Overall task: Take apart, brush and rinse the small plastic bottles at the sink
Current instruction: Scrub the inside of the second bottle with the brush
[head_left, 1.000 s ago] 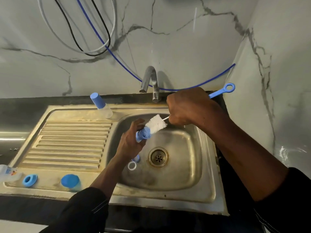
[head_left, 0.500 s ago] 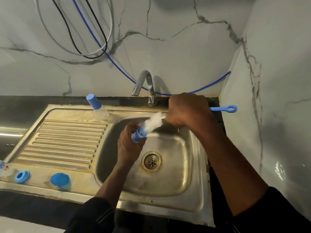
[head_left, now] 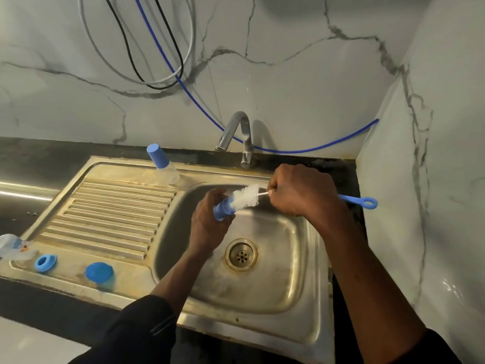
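1. Your steel sink basin holds nothing but its brass drain.
2. Your left hand is closed round the small blue plastic bottle part above the basin; the white bristle head of the blue-handled bottle brush enters its mouth.
3. Your right hand grips the brush's wire (handle loop sticking out right).
4. On the ribbed drainboard: a capped clear bottle at the back, a blue ring and blue cap near the front edge.

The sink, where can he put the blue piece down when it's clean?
The ribbed drainboard is bare between the capped bottle at the back and the blue ring and blue cap in front. The basin floor around the drain is free too. The front-left edge is crowded.
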